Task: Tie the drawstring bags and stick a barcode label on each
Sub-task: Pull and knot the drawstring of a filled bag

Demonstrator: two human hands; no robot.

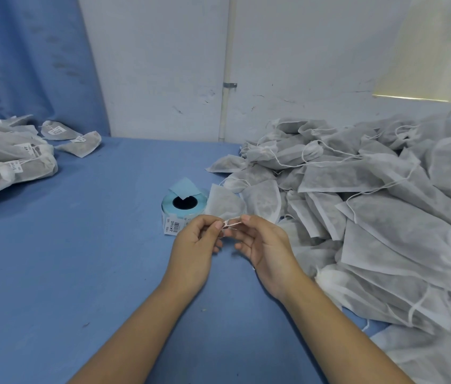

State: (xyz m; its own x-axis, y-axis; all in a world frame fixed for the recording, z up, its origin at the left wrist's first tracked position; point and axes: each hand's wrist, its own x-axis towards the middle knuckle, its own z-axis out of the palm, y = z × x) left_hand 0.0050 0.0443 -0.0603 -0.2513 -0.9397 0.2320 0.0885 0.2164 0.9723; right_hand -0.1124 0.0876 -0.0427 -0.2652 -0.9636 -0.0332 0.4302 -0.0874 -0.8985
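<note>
Crosswise, drawstring (pixel 232 223); bag (pixel 224 203) lengthwise away.

One head-worn camera is looking forward and down over the table (pixel 80 245), close above the left hand (pixel 195 246) and right hand (pixel 264 246), facing the wall (pixel 163 65)

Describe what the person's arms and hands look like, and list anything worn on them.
Nothing is worn on either. The left hand and right hand have no gloves, and no rings show on the visible fingers. The left forearm and right forearm are uncovered right up to the bottom edge of the picture, with no sleeve, watch, bracelet or marking in view.
</note>
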